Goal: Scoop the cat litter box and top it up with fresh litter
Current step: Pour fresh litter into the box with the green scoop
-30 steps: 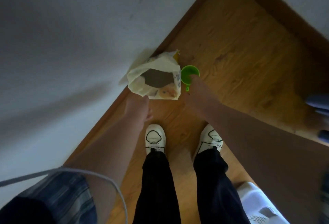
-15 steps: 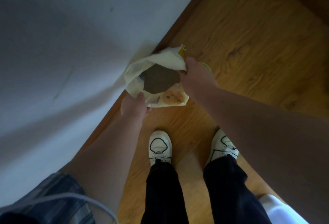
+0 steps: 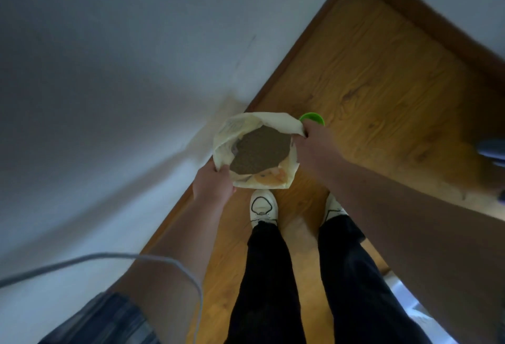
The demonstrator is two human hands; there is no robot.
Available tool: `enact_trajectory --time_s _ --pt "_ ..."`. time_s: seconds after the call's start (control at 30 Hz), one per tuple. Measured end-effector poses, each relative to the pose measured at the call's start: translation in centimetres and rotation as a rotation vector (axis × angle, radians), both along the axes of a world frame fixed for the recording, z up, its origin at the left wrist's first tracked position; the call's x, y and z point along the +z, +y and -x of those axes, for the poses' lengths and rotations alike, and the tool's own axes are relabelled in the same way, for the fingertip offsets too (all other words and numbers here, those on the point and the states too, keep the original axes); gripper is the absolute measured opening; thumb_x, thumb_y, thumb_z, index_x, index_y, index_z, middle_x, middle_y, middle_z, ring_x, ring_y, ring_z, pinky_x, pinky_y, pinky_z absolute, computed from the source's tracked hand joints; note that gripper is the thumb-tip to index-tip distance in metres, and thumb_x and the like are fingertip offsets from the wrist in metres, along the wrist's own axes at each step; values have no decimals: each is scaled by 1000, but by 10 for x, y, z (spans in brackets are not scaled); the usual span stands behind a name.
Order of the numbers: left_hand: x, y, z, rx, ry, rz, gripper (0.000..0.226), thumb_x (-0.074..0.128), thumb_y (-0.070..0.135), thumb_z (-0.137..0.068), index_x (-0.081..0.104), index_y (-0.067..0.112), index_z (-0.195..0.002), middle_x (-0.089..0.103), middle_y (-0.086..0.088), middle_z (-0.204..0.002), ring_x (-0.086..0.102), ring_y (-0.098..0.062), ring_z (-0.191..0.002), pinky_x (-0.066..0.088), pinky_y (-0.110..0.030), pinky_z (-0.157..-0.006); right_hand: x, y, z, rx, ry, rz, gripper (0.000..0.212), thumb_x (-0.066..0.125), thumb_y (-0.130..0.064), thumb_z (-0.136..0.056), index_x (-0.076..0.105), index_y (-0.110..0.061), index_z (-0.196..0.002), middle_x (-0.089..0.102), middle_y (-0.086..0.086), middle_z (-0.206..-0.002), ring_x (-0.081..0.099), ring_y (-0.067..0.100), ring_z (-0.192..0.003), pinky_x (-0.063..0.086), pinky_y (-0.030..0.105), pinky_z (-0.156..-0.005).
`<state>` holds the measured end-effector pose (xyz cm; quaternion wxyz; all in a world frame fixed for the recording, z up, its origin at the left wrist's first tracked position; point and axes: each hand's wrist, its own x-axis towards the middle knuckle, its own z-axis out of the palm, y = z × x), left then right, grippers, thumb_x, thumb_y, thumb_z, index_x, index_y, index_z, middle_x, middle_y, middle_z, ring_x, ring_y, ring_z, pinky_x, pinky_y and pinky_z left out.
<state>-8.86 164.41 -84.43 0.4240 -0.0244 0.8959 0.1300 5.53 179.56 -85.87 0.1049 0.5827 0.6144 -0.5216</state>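
Wood floor (image 3: 369, 75) below; left hand (image 3: 211, 183) and right hand (image 3: 314, 146) grip the open litter bag (image 3: 246, 127), green scoop (image 3: 311, 118) just beyond the right.

The right hand (image 3: 314, 146), away from the cream paper litter bag (image 3: 273, 122) a second ago, now pinches its rim, and the left hand (image 3: 211, 183) has closed on the opposite rim. The bag's mouth gapes wider, baring more grey litter (image 3: 261, 151), and the green plastic scoop (image 3: 313, 118) beside the bag is mostly hidden behind the right hand.

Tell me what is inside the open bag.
The bag, held open by the left hand and right hand, holds grey-brown litter. How deep the litter goes is hidden by the bag walls.
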Motion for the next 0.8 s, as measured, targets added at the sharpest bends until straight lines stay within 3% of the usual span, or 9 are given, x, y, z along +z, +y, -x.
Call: enact_trajectory --time_s 0.13,0.3,0.47,0.57,0.67,0.8 --pt "93 6 6 -153 24 -2 23 45 26 -96 64 17 -87 72 -8 -77 71 -23 -65 61 -41 -69 96 -13 -13 -83 2 19 10 49 -21 -99 57 -25 -102 62 -1 -82 64 14 -72 52 30 -56" --pt "223 19 18 -335 126 -53 25 46 28 -92 65 16 -82 69 -6 -76 67 -23 -66 59 -41 -66 232 -13 -23 -202 52 38 9 49 -24 -100 53 -29 -106 62 -4 -92 67 17 -83 61 41 -76" --pt "358 24 21 -466 161 -209 26 48 24 -91 63 7 -78 67 -13 -72 67 -29 -68 56 -46 -68 372 -10 -40 -261 103 -37 22 51 -23 -101 57 -22 -122 66 -1 -102 69 16 -85 63 36 -71" --pt "433 32 17 -552 177 -311 26 48 24 -92 63 8 -77 68 -13 -71 67 -27 -65 54 -39 -62 450 -11 -57 -316 152 -128 18 50 -23 -102 59 -22 -118 67 1 -99 70 17 -84 63 36 -71" --pt "496 44 13 -666 171 -387 25 49 23 -93 67 9 -83 70 -8 -69 66 -14 -56 51 -29 -55 517 -17 -74 -367 188 -235 14 50 -22 -102 59 -22 -112 68 0 -95 71 16 -79 61 28 -62" --pt "554 68 2 -742 145 -503 22 52 26 -90 70 15 -83 72 -3 -65 70 -19 -57 61 -37 -65 578 -23 -104 -502 232 -363 15 50 -20 -100 65 -20 -103 70 5 -88 71 18 -71 59 26 -55"
